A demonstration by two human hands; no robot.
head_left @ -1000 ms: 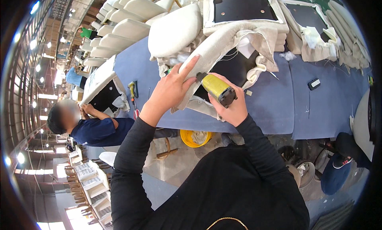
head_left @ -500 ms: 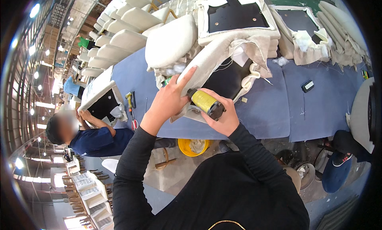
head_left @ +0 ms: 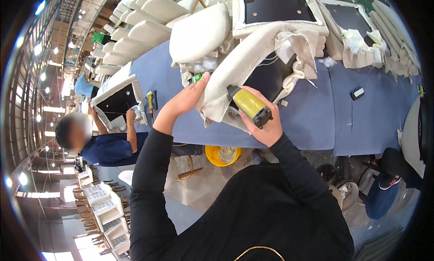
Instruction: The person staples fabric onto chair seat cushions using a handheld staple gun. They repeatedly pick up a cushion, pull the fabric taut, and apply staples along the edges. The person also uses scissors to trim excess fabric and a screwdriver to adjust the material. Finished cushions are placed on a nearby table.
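A chair seat or back panel with a beige fabric cover (head_left: 239, 57) lies underside up in front of me, its black backing (head_left: 270, 82) showing inside the padded rim. My right hand (head_left: 266, 133) is closed round a yellow staple gun (head_left: 247, 103) with a black end cap; its nose points at the panel's near-left rim. Along the outer left side of that rim lies my left hand (head_left: 185, 100), fingers stretched out against the fabric. A loose fabric flap (head_left: 213, 108) hangs at the near-left corner. Beside my fingertips is a small green object (head_left: 196, 78).
A co-worker (head_left: 113, 148) at left handles another panel (head_left: 118, 103). Nearby on the blue table (head_left: 312, 121) lies a second yellow-and-black tool (head_left: 151, 103). Stacked panels (head_left: 280, 12) stand at the back, a small black device (head_left: 357, 93) at right, a yellow bucket (head_left: 210, 157) below the edge.
My left hand has slid off the top of the rim to its outer side. The staple gun has shifted slightly right. The co-worker's hands have moved apart.
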